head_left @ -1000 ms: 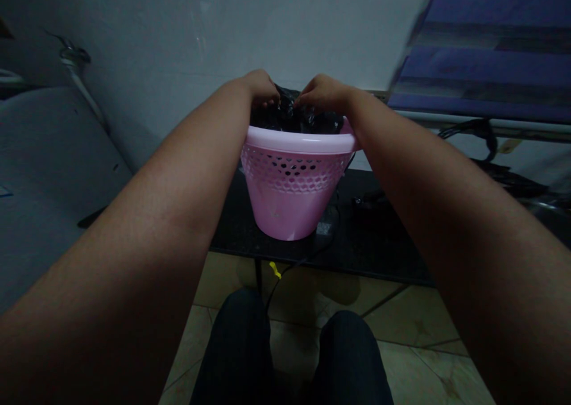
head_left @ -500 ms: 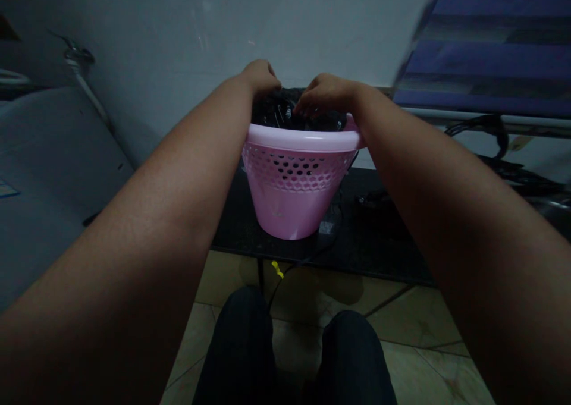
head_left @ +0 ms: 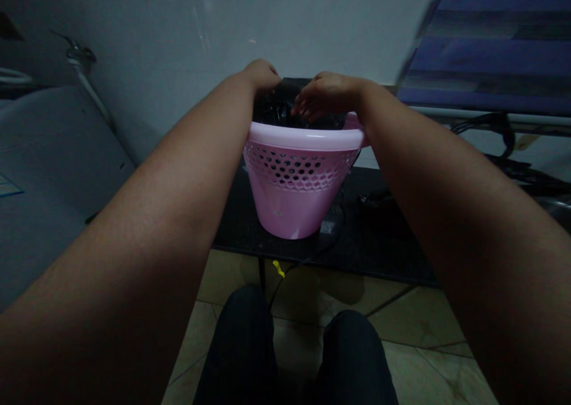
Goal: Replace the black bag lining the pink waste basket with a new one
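Observation:
A pink plastic basket (head_left: 294,197) with a perforated band stands on a low black table (head_left: 383,238) in front of me. A black plastic bag (head_left: 279,110) fills its mouth. My left hand (head_left: 262,75) is curled over the far left rim, its fingers closed on the bag's edge. Just right of it, my right hand (head_left: 323,94) reaches over the rim, fingers bent down and pinching the black bag. Both forearms stretch out over my knees.
A grey cushioned seat (head_left: 49,173) lies at the left, with a metal tap (head_left: 78,54) by the wall. At the right is a blue striped mattress (head_left: 491,54); black cables (head_left: 504,137) trail across the table. My dark trouser legs (head_left: 294,357) rest over a tiled floor.
My left hand has risen a little and moved towards the far rim. My right hand has shifted slightly along the bag. The basket stays put.

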A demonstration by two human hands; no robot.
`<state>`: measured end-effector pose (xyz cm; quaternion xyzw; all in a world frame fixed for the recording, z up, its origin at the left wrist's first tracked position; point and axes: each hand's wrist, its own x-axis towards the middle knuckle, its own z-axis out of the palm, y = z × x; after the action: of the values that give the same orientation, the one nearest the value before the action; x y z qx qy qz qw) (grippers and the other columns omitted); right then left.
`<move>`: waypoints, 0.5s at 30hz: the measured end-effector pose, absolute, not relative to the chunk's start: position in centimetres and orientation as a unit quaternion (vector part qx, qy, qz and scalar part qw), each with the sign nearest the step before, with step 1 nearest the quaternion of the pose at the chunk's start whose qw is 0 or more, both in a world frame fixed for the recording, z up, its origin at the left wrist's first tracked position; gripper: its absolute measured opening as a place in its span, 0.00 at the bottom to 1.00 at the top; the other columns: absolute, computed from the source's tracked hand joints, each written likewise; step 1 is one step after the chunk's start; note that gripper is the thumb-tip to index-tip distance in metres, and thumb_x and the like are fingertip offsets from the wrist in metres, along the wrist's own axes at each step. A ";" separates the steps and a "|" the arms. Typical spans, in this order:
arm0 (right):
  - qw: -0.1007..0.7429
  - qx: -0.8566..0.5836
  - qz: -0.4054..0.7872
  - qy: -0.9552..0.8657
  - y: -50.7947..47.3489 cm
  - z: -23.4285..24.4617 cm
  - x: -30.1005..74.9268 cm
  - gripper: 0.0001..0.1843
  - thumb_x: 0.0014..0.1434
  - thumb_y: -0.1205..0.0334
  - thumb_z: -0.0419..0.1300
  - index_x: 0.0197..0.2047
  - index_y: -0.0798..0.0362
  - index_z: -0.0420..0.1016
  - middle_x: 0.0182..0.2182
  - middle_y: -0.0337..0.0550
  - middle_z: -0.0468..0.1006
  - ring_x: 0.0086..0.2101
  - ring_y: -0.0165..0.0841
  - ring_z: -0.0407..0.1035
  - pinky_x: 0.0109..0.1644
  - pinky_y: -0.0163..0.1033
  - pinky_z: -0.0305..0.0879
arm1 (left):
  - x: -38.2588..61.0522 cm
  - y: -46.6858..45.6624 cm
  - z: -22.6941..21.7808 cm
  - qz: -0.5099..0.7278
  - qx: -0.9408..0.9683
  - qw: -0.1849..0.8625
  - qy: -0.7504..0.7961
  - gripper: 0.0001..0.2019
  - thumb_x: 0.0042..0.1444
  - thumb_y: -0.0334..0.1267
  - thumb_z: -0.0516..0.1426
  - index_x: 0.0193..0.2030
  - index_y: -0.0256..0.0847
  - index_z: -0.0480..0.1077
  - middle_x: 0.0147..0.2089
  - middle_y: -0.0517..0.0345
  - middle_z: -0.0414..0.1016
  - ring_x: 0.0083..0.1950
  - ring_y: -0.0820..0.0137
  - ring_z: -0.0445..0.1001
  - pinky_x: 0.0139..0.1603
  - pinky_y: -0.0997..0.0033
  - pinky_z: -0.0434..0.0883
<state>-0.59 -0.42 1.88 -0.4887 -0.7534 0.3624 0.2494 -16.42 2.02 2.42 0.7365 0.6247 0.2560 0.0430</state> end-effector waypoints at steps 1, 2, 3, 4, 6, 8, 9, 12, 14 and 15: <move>0.247 -0.485 0.376 -0.750 -0.5 1.9 -0.6 0.11 0.60 0.72 0.50 0.32 0.65 0.72 0.28 0.42 0.75 0.25 0.25 0.69 0.35 0.31 0.66 | -16.5 2.0 2.4 0.255 0.736 0.043 0.625 0.16 0.60 0.32 0.52 0.52 0.32 0.73 0.53 0.47 0.76 0.52 0.60 0.74 0.50 0.66 0.69; 0.242 -0.481 0.387 -0.748 -0.6 1.8 -0.6 0.12 0.61 0.72 0.49 0.32 0.65 0.72 0.28 0.41 0.75 0.26 0.25 0.68 0.35 0.31 0.66 | -16.6 1.9 2.4 0.254 0.737 0.045 0.625 0.16 0.60 0.34 0.52 0.52 0.34 0.73 0.53 0.48 0.76 0.52 0.61 0.74 0.50 0.66 0.70; 0.236 -0.481 0.395 -0.746 -0.6 1.8 -0.6 0.12 0.62 0.72 0.48 0.32 0.65 0.72 0.28 0.41 0.75 0.26 0.25 0.68 0.35 0.31 0.66 | -16.6 1.9 2.3 0.255 0.736 0.046 0.625 0.16 0.60 0.34 0.52 0.52 0.35 0.73 0.53 0.48 0.76 0.51 0.61 0.75 0.49 0.66 0.70; 0.228 -0.484 0.401 -0.744 -0.5 1.7 -0.6 0.13 0.63 0.72 0.48 0.32 0.65 0.71 0.27 0.41 0.75 0.26 0.24 0.68 0.35 0.30 0.65 | -16.6 1.9 2.3 0.256 0.736 0.046 0.625 0.16 0.60 0.33 0.52 0.52 0.35 0.73 0.53 0.47 0.76 0.52 0.61 0.75 0.50 0.66 0.70; 0.206 -0.494 0.409 -0.739 -0.3 1.6 -0.6 0.13 0.63 0.71 0.47 0.33 0.65 0.71 0.27 0.41 0.74 0.26 0.24 0.68 0.36 0.31 0.65 | -16.6 1.9 2.3 0.260 0.738 0.049 0.621 0.17 0.59 0.30 0.52 0.53 0.32 0.72 0.53 0.46 0.75 0.52 0.61 0.74 0.51 0.65 0.70; 0.185 -0.500 0.418 -0.736 0.0 1.6 -0.6 0.13 0.63 0.71 0.47 0.33 0.65 0.70 0.28 0.41 0.75 0.27 0.25 0.68 0.38 0.31 0.65 | -16.5 2.0 2.3 0.271 0.738 0.046 0.617 0.19 0.58 0.28 0.53 0.56 0.30 0.70 0.55 0.45 0.74 0.54 0.60 0.74 0.52 0.66 0.69; 0.175 -0.501 0.421 -0.736 0.1 1.6 -0.5 0.13 0.63 0.71 0.46 0.33 0.65 0.70 0.28 0.42 0.75 0.28 0.25 0.69 0.39 0.32 0.65 | -16.5 2.0 2.3 0.278 0.738 0.043 0.614 0.21 0.58 0.29 0.54 0.58 0.31 0.69 0.56 0.46 0.73 0.55 0.60 0.73 0.53 0.66 0.68; 0.153 -0.496 0.432 -0.738 0.4 1.6 -0.4 0.14 0.64 0.70 0.45 0.34 0.65 0.70 0.30 0.42 0.75 0.29 0.26 0.69 0.40 0.32 0.64 | -16.6 2.3 2.4 0.293 0.729 0.033 0.618 0.25 0.57 0.30 0.56 0.62 0.32 0.64 0.60 0.46 0.70 0.58 0.60 0.70 0.55 0.66 0.67; 0.128 -0.499 0.435 -0.739 0.4 1.7 -0.4 0.15 0.64 0.69 0.44 0.35 0.65 0.70 0.29 0.42 0.75 0.29 0.26 0.69 0.40 0.33 0.64 | -16.7 2.6 2.3 0.288 0.725 0.034 0.625 0.24 0.56 0.31 0.56 0.60 0.29 0.66 0.59 0.44 0.71 0.57 0.59 0.71 0.55 0.63 0.67; 0.108 -0.505 0.436 -0.737 0.4 1.7 -0.5 0.15 0.65 0.69 0.44 0.35 0.65 0.70 0.28 0.43 0.75 0.29 0.27 0.70 0.40 0.33 0.64 | -16.8 2.8 2.3 0.281 0.723 0.034 0.630 0.22 0.55 0.32 0.56 0.57 0.28 0.69 0.57 0.44 0.72 0.56 0.57 0.72 0.55 0.61 0.67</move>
<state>-0.47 0.41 1.67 -0.5053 -0.7368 0.4361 0.1080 -16.80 2.78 2.30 0.7234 0.6296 0.2812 0.0344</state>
